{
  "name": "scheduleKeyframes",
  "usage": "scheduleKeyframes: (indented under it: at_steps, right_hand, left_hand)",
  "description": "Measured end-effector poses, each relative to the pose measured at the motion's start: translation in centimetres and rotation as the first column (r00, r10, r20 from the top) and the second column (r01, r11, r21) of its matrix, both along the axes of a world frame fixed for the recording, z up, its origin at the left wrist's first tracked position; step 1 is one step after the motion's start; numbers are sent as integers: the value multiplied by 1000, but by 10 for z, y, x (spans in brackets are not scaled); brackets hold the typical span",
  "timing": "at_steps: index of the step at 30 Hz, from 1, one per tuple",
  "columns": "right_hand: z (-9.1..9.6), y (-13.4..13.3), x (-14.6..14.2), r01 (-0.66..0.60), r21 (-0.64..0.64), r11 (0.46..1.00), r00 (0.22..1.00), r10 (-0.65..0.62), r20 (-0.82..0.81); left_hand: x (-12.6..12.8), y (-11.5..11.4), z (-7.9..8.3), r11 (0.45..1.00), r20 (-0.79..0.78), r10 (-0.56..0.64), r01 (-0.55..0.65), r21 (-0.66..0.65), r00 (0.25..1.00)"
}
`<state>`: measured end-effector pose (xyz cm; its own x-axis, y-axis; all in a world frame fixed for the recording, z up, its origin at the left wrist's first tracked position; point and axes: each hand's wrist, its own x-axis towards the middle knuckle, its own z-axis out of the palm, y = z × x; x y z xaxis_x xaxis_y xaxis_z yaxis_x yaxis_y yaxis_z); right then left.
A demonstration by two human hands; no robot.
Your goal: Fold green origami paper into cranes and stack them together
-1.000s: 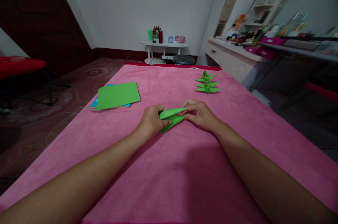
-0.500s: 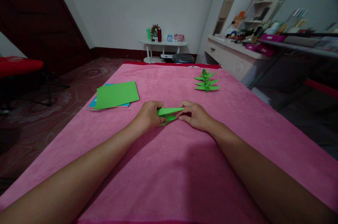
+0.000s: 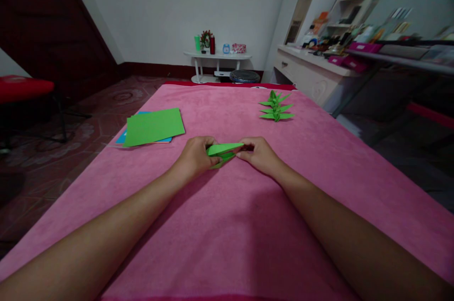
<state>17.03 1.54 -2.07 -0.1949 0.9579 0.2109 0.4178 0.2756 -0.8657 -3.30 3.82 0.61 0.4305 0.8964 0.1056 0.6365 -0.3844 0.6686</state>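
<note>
A partly folded piece of green origami paper [image 3: 224,150] is held just above the pink cloth, its layers spread apart. My left hand [image 3: 197,156] is closed on its left end, thumb below and fingers behind. At the right end, my right hand [image 3: 260,156] pinches the paper's tip between thumb and fingers; some fingertips are hidden behind the paper. Farther off to the right stand several folded green paper cranes [image 3: 275,108] in a row. To the left lies a flat green sheet [image 3: 154,127] on top of blue paper [image 3: 121,138].
Pink cloth [image 3: 220,234] covers the table under my arms. Beyond it, a white side table [image 3: 219,56] holds a bottle, a cup and flowers. A red chair [image 3: 26,88] is at the left; a cluttered dresser [image 3: 315,66] stands at the right.
The right hand's fingers have shifted slightly along the paper's right tip. Both hands still hold the folded paper; the whole view has moved a little.
</note>
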Motion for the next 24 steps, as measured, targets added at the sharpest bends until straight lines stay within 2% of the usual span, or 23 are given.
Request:
scheduleKeyframes:
  at_steps: [4, 6, 11, 14, 18, 24]
  right_hand:
    - [5, -1, -2, 52, -78, 996, 985, -64, -162]
    - [5, -2, -2, 59, -112, 992, 979, -80, -190]
    - [2, -3, -1, 87, -43, 995, 996, -88, -25]
    - [4, -4, -2, 12, -15, 1000, 998, -12, 55]
    - [4, -5, -2, -54, -43, 998, 998, 56, 42]
    - [2, -7, -9, -31, -75, 997, 999, 31, 6]
  left_hand:
    - [-1, 0, -2, 1000, -12, 9, -9, 0, 1000]
    - [-1, 0, -1, 1000, -13, 4, -4, 1, 1000]
    - [-3, -1, -1, 999, 23, -24, 25, -31, 999]
    - [-3, 0, -1, 998, 53, -35, 37, -49, 998]
    - [-3, 0, 0, 995, 73, -69, 73, -62, 995]
    - [-3, 4, -8, 991, 145, -102, 114, -75, 984]
